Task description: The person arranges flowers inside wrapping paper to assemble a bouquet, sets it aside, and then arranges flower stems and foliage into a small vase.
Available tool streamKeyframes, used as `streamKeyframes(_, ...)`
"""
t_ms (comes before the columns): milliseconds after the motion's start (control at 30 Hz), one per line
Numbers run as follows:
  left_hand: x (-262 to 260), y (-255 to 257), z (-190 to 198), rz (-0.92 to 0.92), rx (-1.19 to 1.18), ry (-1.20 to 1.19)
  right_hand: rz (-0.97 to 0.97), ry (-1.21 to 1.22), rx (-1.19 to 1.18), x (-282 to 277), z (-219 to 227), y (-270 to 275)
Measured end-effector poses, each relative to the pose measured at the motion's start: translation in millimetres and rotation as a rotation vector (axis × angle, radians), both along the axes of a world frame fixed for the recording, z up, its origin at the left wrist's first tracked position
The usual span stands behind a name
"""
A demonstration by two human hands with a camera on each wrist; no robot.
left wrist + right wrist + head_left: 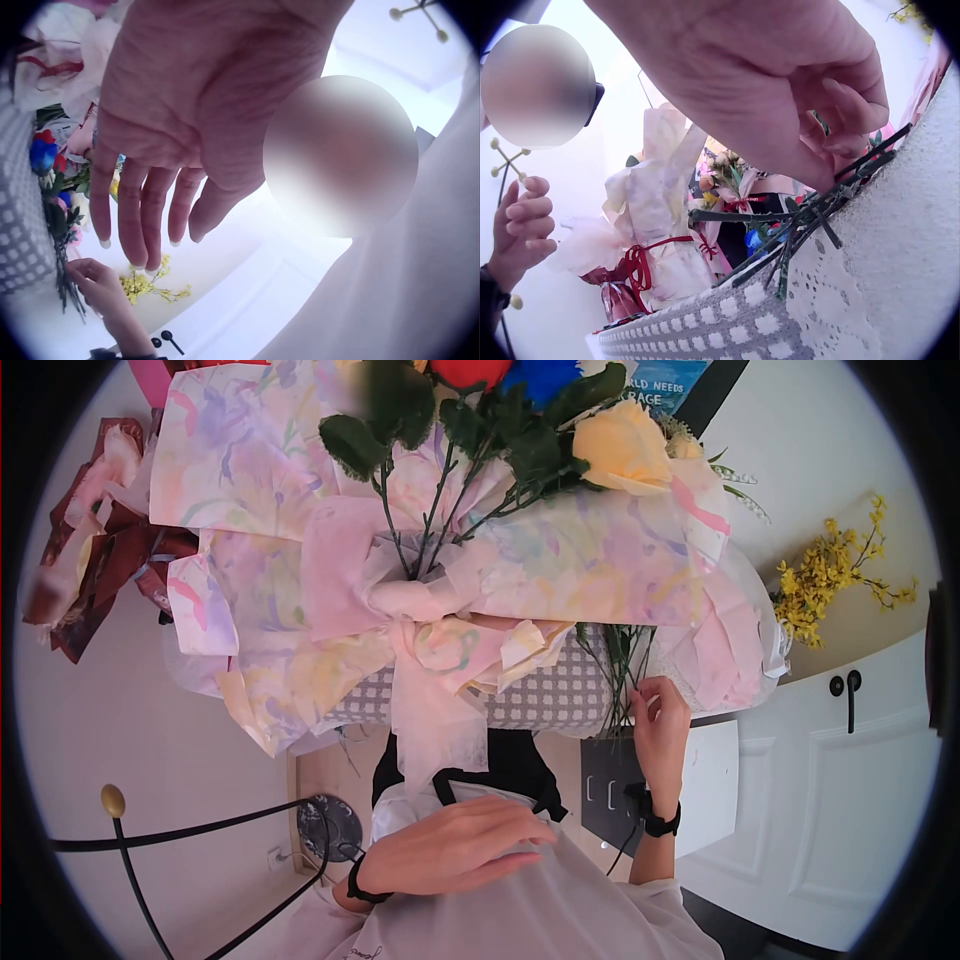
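On the right side of the table, my right hand (662, 730) pinches green artificial flower stems (622, 660) near their cut ends, thumb against curled fingers. In the right wrist view the loose stems (810, 214) lie crossed along the table edge under the fingertips. My left hand (455, 845) hovers in front of my body, palm down, with relaxed fingers and nothing in it. Ahead of it sits a wrapped bouquet (340, 585) in pastel floral paper, tied with a pale pink ribbon (440, 700). A yellow rose (622, 448) shows above the paper.
A grey-and-white checked cloth (545, 690) covers the table's front, beside white lace (832, 300). A dark red wrapped bouquet (100, 540) is at the left, yellow blossoms (830, 575) at the right. A black stand (190, 825) rises at lower left; a white door (840, 780) is at right.
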State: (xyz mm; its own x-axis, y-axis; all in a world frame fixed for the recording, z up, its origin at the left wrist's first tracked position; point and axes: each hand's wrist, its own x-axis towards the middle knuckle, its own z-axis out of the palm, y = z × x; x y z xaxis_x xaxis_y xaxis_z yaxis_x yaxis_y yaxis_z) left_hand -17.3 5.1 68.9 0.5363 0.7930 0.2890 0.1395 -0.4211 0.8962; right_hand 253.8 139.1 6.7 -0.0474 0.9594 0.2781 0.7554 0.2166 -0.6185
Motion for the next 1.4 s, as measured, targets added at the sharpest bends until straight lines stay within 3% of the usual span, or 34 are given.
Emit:
streamKeyframes(233,-3.6,-1.8,-8.5,0.026,-0.017,-0.015,-0.014,0.137,0.025,4.3,15.0,-8.6)
streamKeyframes(300,-5.1,-1.2,-8.2,0.019,-0.022,-0.026,-0.008,0.352,-0.071,6.9,20.9,-20.4)
streamKeyframes(367,-4.5,-0.9,-7.1,0.022,-0.058,-0.057,0.017,0.413,-0.099,10.7,18.2,-36.3)
streamKeyframes(433,-3.2,0.6,-6.9,0.023,-0.094,-0.088,0.03,0.665,-0.364,13.0,24.2,-55.7)
streamKeyframes(633,13.6,15.3,-5.4,0.128,-0.205,-0.2,0.306,0.986,-0.577,8.6,1.9,-90.0)
streamKeyframes(767,23.7,21.3,11.9,0.18,-0.225,-0.146,0.428,0.9,-0.613,-11.0,-9.7,-101.7)
streamKeyframes(833,30.6,20.7,13.6,0.2,-0.251,-0.137,0.713,0.463,-0.328,-19.4,-12.2,-100.0)
streamKeyframes(900,36.2,20.5,11.4,0.254,-0.146,-0.246,0.752,0.444,-0.341,-26.0,-19.4,-100.9)
streamKeyframes(1000,29.9,17.6,18.4,0.214,-0.238,-0.355,0.962,0.116,-0.283,-38.1,-20.7,-93.9)
streamKeyframes(1100,12.8,14.4,18.1,0.125,-0.285,-0.297,0.87,0.258,-0.217,-59.9,-21.4,-99.0)
streamKeyframes(1167,12.2,13.2,14.0,0.097,-0.257,-0.353,0.921,0.287,-0.189,-68.1,-16.5,-101.2)
streamKeyframes(1233,10.8,6.3,12.9,0.064,-0.511,-0.548,0.967,0.318,-0.163,-77.5,-16.2,-101.9)
streamKeyframes(1333,0.5,0.8,12.7,0.052,-0.612,-0.405,0.84,0.294,-0.089,-82.9,-25.8,-100.6)
streamKeyframes(1367,-0.4,-2.5,3.7,0.051,-0.614,-0.408,0.924,0.139,-0.141,-74.2,-32.6,-99.5)
streamKeyframes(1400,-0.2,-7.4,-12.1,0.11,-0.382,-0.302,1.001,-0.018,-0.196,-66.1,-36.1,-98.4)
